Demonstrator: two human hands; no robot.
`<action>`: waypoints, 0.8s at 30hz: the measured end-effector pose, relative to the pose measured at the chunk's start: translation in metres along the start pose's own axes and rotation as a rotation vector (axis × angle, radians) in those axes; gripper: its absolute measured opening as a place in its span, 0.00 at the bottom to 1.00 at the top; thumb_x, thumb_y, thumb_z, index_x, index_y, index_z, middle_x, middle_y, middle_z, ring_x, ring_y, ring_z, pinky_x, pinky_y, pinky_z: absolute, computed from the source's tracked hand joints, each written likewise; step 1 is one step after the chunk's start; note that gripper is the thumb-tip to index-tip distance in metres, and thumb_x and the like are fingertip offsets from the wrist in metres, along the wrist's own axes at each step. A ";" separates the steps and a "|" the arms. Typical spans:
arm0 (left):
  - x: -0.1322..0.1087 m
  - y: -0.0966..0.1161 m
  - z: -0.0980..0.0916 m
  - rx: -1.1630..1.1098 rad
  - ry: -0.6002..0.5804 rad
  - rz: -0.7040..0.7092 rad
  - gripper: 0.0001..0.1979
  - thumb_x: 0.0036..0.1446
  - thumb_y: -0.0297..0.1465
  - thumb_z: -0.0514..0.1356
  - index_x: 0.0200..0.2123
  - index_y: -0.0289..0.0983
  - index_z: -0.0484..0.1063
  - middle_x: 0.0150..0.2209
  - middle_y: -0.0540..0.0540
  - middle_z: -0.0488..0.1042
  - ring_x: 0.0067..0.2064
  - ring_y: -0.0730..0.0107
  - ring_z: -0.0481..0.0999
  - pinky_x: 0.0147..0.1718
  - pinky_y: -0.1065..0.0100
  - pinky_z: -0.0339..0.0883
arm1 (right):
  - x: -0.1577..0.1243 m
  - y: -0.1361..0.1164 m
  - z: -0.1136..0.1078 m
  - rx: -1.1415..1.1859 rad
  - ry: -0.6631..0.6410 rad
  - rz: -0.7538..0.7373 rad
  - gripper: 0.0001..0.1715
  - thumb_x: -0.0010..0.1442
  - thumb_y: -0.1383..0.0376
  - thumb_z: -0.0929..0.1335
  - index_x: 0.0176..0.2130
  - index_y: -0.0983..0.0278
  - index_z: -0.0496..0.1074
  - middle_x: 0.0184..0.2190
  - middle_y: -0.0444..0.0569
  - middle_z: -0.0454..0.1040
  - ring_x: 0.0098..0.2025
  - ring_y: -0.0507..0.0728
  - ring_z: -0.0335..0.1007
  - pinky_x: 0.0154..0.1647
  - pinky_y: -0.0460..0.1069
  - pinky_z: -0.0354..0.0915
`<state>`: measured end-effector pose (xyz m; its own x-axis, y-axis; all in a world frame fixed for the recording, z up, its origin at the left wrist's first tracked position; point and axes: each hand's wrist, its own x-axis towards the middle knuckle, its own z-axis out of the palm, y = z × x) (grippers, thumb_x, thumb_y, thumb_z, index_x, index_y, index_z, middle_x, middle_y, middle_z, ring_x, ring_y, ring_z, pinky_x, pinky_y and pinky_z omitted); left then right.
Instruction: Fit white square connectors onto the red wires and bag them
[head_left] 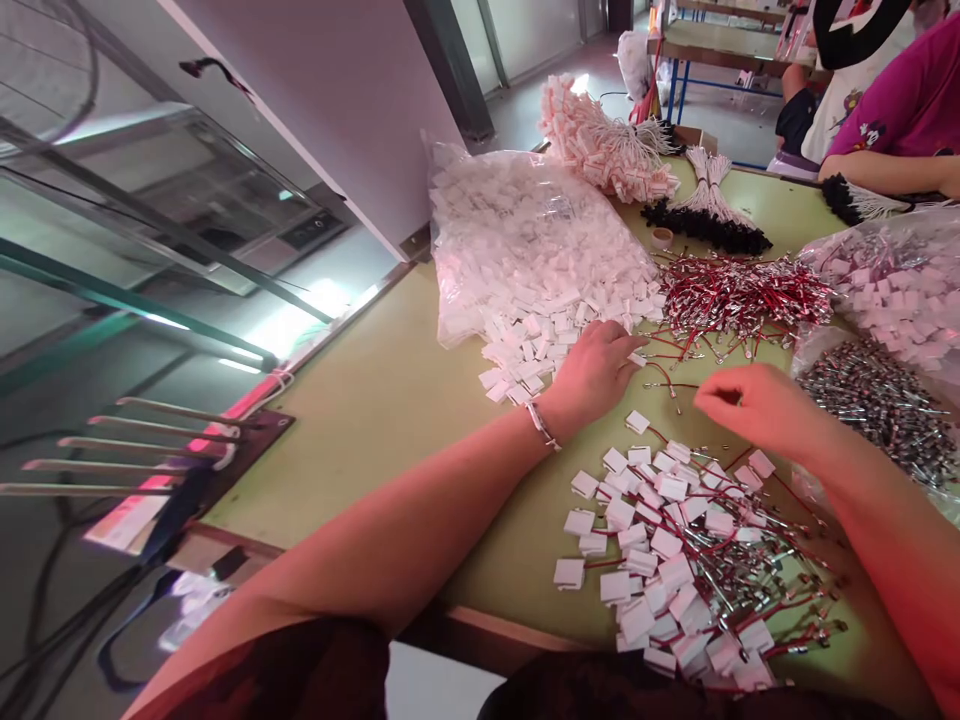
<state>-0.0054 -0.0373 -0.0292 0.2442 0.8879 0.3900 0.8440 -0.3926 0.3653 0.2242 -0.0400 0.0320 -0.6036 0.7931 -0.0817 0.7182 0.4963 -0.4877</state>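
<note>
My left hand (596, 368) is closed at the near edge of a heap of loose white plastic connector housings (532, 345). A small white connector housing (638, 359) shows at its thumb and fingertips. To the right, my right hand (757, 405) hovers above the table with thumb and fingers pinched together; whatever they hold is hidden. Short red wires with metal terminals (742, 300) lie piled beyond both hands, and a few stray ones lie between them. Nearer to me spreads a pile of white connector housings fitted with red wires (667, 570).
A clear plastic bag of white housings (517, 210) lies at the back left. Bundled white wires with black ends (716, 225) and pink-white connectors (600, 140) sit behind. At right are loose metal parts (874, 410). A pronged rack (255, 450) is on the left edge; another person's arm (889, 175) rests opposite.
</note>
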 end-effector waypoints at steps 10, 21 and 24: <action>0.001 -0.006 0.002 -0.032 -0.084 0.016 0.10 0.57 0.26 0.57 0.38 0.34 0.79 0.36 0.40 0.76 0.41 0.58 0.73 0.44 0.58 0.69 | 0.026 0.007 0.031 -0.546 0.004 0.052 0.11 0.62 0.73 0.61 0.38 0.67 0.71 0.38 0.57 0.71 0.36 0.60 0.72 0.30 0.51 0.57; -0.010 -0.004 -0.009 -0.232 -0.209 0.167 0.09 0.60 0.31 0.58 0.37 0.36 0.78 0.38 0.41 0.78 0.42 0.61 0.75 0.45 0.61 0.70 | 0.024 0.018 0.022 -0.540 -0.044 0.109 0.13 0.66 0.62 0.60 0.42 0.66 0.70 0.42 0.55 0.72 0.33 0.58 0.72 0.25 0.51 0.54; -0.013 -0.002 -0.021 -0.440 -0.332 0.195 0.08 0.57 0.33 0.61 0.34 0.36 0.79 0.36 0.41 0.79 0.38 0.65 0.76 0.42 0.65 0.70 | 0.023 0.019 0.025 -0.548 -0.052 0.085 0.12 0.65 0.65 0.60 0.39 0.66 0.71 0.39 0.55 0.72 0.29 0.56 0.70 0.24 0.50 0.51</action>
<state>-0.0201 -0.0530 -0.0173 0.5714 0.7891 0.2255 0.5083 -0.5560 0.6577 0.2152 -0.0212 -0.0007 -0.5420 0.8268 -0.1508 0.8317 0.5534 0.0448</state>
